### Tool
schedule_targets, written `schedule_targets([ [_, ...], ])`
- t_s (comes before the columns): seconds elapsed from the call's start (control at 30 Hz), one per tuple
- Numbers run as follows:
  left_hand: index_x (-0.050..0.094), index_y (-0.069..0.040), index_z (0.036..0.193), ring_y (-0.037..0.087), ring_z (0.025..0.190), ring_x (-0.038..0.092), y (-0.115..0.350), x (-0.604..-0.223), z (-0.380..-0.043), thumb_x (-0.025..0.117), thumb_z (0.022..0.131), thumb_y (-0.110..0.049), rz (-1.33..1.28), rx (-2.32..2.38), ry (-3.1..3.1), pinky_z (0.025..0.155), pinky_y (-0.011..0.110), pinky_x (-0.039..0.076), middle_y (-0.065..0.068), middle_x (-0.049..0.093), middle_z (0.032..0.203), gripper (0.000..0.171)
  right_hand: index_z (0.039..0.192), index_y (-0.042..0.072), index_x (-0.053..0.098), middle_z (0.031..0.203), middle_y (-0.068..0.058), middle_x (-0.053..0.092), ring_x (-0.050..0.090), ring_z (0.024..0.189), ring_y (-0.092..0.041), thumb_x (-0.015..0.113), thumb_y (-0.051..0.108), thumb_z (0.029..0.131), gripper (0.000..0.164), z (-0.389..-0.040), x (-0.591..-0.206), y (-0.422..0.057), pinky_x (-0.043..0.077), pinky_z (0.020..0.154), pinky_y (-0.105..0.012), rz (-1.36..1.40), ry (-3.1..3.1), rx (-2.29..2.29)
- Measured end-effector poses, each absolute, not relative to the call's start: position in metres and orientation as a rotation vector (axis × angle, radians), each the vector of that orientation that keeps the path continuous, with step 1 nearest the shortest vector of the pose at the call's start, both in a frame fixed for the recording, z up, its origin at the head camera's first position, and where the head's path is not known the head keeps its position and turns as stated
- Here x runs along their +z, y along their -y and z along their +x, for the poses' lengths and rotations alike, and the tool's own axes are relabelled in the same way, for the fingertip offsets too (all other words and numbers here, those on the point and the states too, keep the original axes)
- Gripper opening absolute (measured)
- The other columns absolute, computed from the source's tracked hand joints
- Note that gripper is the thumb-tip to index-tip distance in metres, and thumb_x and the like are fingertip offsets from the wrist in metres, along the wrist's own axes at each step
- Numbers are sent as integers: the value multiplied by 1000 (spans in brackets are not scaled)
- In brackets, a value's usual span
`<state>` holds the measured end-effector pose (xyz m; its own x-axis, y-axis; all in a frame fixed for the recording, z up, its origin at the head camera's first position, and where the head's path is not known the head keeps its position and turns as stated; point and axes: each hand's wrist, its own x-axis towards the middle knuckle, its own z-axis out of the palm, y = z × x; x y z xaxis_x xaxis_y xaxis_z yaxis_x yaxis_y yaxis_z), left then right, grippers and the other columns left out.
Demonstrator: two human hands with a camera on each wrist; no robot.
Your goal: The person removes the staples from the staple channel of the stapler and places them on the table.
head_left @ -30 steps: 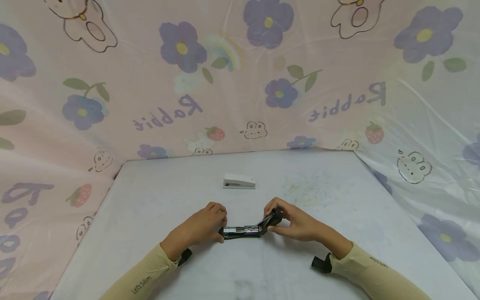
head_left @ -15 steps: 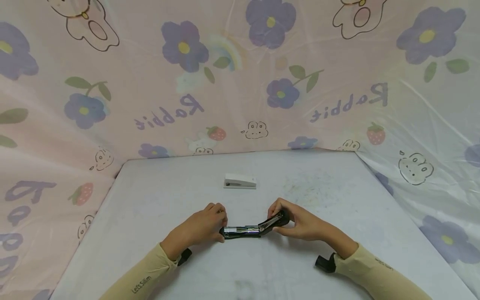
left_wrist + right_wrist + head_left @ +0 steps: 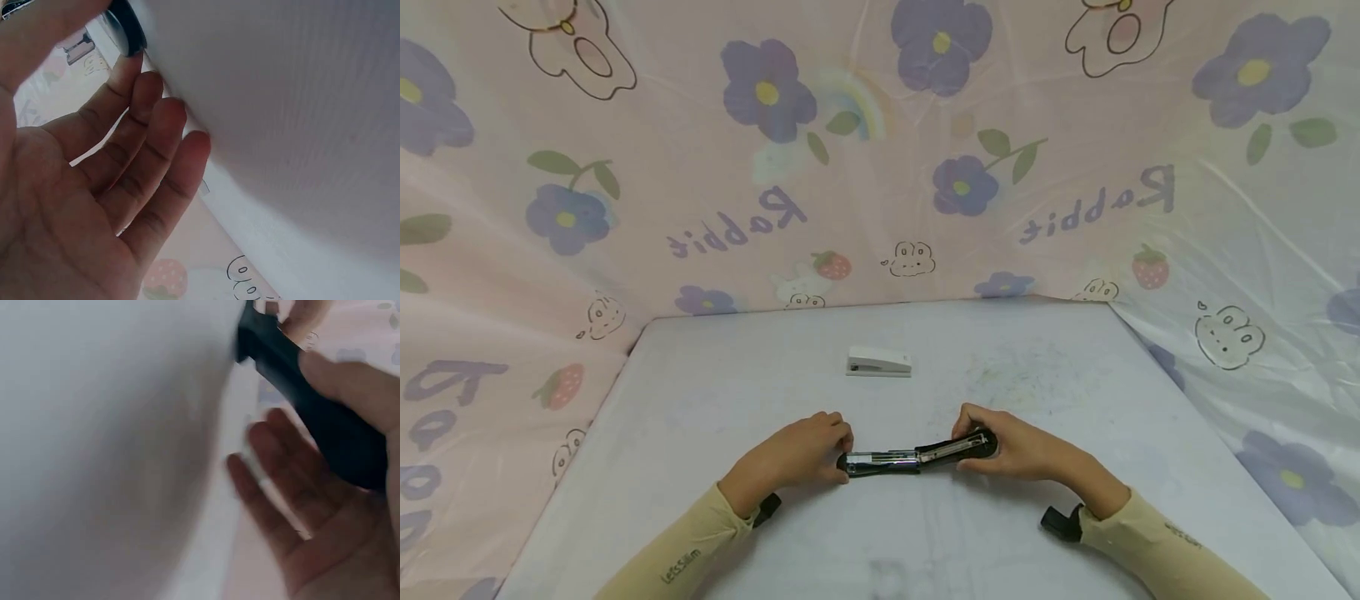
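Observation:
A black stapler (image 3: 880, 462) lies swung open at its hinge on the white table, its silver staple channel showing. My left hand (image 3: 797, 454) pinches the left end of its base between thumb and fingers. In the left wrist view, the rounded dark end of the stapler (image 3: 127, 28) sits at the thumb and index finger, the other fingers stretched out below. My right hand (image 3: 1026, 446) holds the stapler's upper arm by its far end, tilted slightly up to the right. In the right wrist view the thumb presses along that dark arm (image 3: 340, 434).
Behind the hands stands a white stapler (image 3: 878, 363) on the table (image 3: 737, 367). A printed curtain (image 3: 865, 192) with flowers and rabbits hangs along the back and sides. Black wrist mounts (image 3: 1062, 523) stick out from the sleeves.
My right hand has moved right and slightly down, swinging the stapler's upper arm farther back until it is nearly in line with the base. The left hand has stayed at the base.

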<state>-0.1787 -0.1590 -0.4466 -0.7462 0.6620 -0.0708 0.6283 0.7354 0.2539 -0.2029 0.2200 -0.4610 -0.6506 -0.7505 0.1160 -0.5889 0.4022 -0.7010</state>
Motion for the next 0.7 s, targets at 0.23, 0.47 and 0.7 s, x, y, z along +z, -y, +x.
schedule_targets([
  [0.23, 65, -16, 102, 10, 90, 50, 159, -445, -180, 92, 88, -28, 1036, 372, -2761, 83, 33, 52, -7, 56, 98, 32, 119, 24, 63, 116, 8, 66, 65, 111, -14, 84, 34, 96, 33, -199, -443, -202, 56, 96, -43, -1371, -2599, -1052],
  [0.47, 65, -16, 102, 10, 90, 50, 158, -445, -180, 91, 88, -26, 1042, 400, -2746, 82, 32, 51, -7, 55, 97, 32, 117, 19, 64, 112, 5, 66, 60, 101, -16, 83, 16, 97, 27, -187, -434, -166, 55, 88, -37, -1486, -2693, -1112],
  [0.7, 65, -16, 101, 9, 88, 48, 159, -446, -181, 92, 87, -23, 1043, 430, -2740, 80, 30, 50, -7, 55, 96, 31, 117, 15, 68, 111, 4, 67, 60, 94, -19, 78, 16, 101, 18, -179, -437, -137, 56, 82, -35, -1383, -2602, -1062],
])
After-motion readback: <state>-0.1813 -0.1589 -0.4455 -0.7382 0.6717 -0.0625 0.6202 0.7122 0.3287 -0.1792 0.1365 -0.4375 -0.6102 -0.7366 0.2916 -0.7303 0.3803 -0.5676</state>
